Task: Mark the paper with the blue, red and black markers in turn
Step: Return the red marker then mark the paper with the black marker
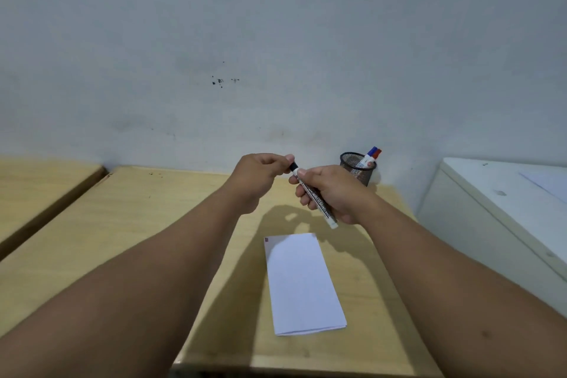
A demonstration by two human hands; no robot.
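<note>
On a light wood table (147,224) pushed against a pale grey-white wall (276,40); wall has a cluster of small dark specks and some scuffs near the table line. Second wood surface (40,190) sits off the left edge, separated by a dark gap. White cabinet (491,209) stands off the right edge, a sheet lying on its top.

Paper (302,282): white, folded, lying flat near the front edge, right of centre. Long axis runs front to back, slightly skewed. Small red mark at its far-left corner. No other marks readable.

Black marker (316,198): held in the air above the middle of the table, just beyond the far end of the paper, not touching it. Long axis is diagonal. Black cap end points up and away toward the wall, slightly left; white butt end points down toward the paper.

Right hand (329,193): closed around the marker barrel, fingers wrapped, thumb on top near the cap. Left hand (260,175): closed, fingertips pinching the black cap. Cap looks seated on the barrel; can't tell for sure.

Mesh pen cup (357,169): black, at the far right corner by the wall, upright. Blue marker (369,155) and red marker (376,154) stand in it, caps up, leaning right, touching each other.
</note>
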